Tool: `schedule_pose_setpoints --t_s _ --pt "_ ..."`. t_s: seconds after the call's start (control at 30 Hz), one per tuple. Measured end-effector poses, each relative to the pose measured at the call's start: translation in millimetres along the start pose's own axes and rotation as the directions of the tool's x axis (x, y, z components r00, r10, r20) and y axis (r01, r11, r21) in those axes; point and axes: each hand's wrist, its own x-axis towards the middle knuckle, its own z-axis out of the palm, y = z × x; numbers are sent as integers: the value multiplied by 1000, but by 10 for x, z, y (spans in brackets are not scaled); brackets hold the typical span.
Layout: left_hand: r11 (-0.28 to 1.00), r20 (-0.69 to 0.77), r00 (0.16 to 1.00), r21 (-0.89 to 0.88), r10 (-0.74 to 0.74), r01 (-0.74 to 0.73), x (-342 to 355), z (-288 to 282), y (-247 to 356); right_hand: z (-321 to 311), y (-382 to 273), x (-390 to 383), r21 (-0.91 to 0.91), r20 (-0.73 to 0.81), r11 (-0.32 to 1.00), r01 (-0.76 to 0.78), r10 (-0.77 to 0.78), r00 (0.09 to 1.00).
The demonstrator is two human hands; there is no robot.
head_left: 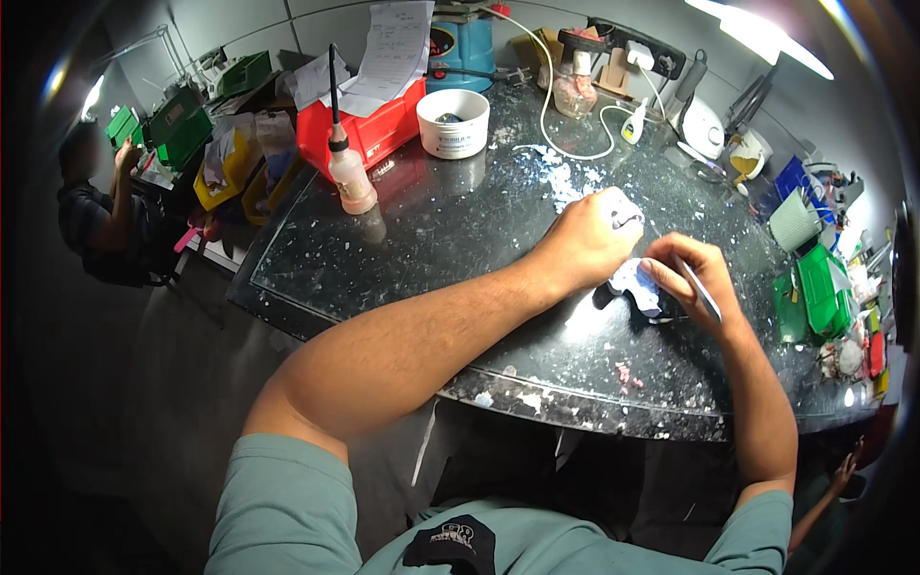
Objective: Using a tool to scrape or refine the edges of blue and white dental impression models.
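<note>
My left hand [596, 238] is closed above the dark worktop [460, 249], with a small white and dark piece [628, 213] at its fingers; its kind is not clear. In my right hand [698, 270] there is a slim metal hand tool [701, 292], held like a pen, its handle slanting back toward me. The tool's working end is hard to see. Between and just below both hands lies a pale bluish-white lump [636, 286], like plaster, with the right fingertips against it. Bright lamp light falls around it.
A dropper bottle [353, 182], a red bin with papers [383, 115] and a white tub [453, 125] stand at the back left. White crumbs [565, 177] lie behind my hands. A white cable [551, 105], a glass jar [575, 91] and green boxes [822, 287] line the edges. Another person [110, 206] is far left.
</note>
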Motion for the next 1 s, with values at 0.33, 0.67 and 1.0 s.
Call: schedule_pose_setpoints --t_s 0.33,0.67,1.0 --pt "729 161 972 -642 -172 235 72 -192 70 -67 120 -68 141 -95 981 135 -122 988" --pt "393 390 912 -825 -126 407 6 -93 278 -185 150 -111 196 -462 894 402 -278 842" --pt "325 423 892 -830 -160 452 -123 -47 465 -161 -33 -174 29 -425 746 665 -593 684"
